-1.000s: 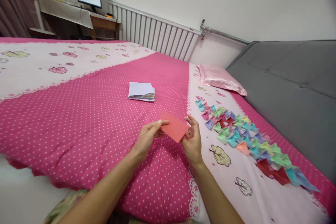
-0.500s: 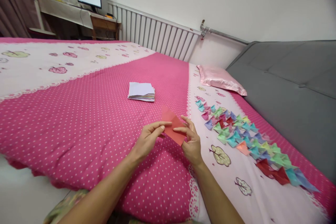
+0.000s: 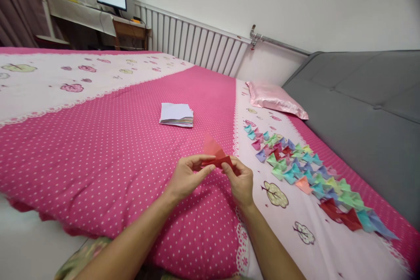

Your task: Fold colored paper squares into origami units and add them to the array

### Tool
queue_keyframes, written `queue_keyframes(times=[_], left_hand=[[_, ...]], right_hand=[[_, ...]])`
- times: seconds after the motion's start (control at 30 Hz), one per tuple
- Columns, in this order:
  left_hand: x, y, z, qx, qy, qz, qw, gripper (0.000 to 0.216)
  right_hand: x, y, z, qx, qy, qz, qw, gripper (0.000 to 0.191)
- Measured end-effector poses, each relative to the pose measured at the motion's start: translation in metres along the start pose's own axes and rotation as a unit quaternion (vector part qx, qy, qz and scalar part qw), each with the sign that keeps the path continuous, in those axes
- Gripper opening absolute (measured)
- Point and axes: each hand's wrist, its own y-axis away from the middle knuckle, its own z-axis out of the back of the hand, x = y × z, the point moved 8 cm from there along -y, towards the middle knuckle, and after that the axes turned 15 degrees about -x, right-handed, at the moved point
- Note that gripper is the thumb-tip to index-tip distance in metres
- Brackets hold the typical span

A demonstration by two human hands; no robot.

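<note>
A partly folded sheet of red paper (image 3: pixel 215 148) is held between my two hands, above the front of the bed. My left hand (image 3: pixel 188 175) pinches its left side, thumb below and fingers behind. With thumb and fingers, my right hand (image 3: pixel 241 179) grips the right side. A thin upper flap stands up over a darker folded band along the lower edge. Some of the paper is hidden behind my fingers.
Beyond my hands lies a stack of paper sheets (image 3: pixel 177 114), white on top, on the pink dotted bedspread (image 3: pixel 131 140). Rows of folded paper boats (image 3: pixel 305 173) in several colours spread to the right. A pink pillow (image 3: pixel 277 99) rests near the grey headboard (image 3: pixel 361 92).
The red paper's lower part has been folded up, showing a darker band. My right thumb has come round to the front of it. The stack and the paper boats stay put.
</note>
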Motion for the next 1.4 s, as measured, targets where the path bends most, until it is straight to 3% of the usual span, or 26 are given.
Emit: queue_keyframes(times=[0.33, 0.57, 0.63, 0.73, 0.83, 1.0, 1.2, 1.4], left_hand=[[0.003, -0.001, -0.002, -0.015, 0.031, 0.030, 0.999, 0.028], [0.003, 0.000, -0.003, -0.008, 0.022, 0.058, 0.998, 0.076], [0.008, -0.001, -0.005, 0.006, 0.021, 0.072, 0.997, 0.069], [0.014, -0.002, -0.010, 0.034, 0.036, 0.087, 0.995, 0.036], [0.020, -0.002, -0.008, 0.019, 0.034, 0.113, 0.993, 0.022], [0.020, -0.001, -0.006, 0.008, 0.008, 0.128, 0.992, 0.021], [0.023, -0.005, 0.004, -0.039, 0.026, 0.155, 0.987, 0.025], [0.024, -0.008, 0.008, -0.049, 0.047, 0.158, 0.985, 0.029]], right_hand=[[-0.013, 0.002, 0.007, -0.075, -0.068, -0.076, 0.992, 0.026], [-0.013, 0.002, 0.008, -0.080, -0.069, -0.098, 0.990, 0.039], [-0.014, 0.001, 0.009, -0.083, -0.056, -0.091, 0.991, 0.039], [-0.015, 0.000, 0.008, -0.068, -0.047, -0.088, 0.993, 0.035], [-0.017, 0.000, 0.004, -0.035, -0.035, -0.092, 0.994, 0.023], [-0.022, 0.002, 0.001, -0.009, -0.015, -0.108, 0.994, 0.018], [-0.025, 0.000, 0.002, -0.031, -0.048, -0.139, 0.989, 0.020], [-0.031, -0.002, 0.005, -0.047, -0.091, -0.172, 0.980, 0.021]])
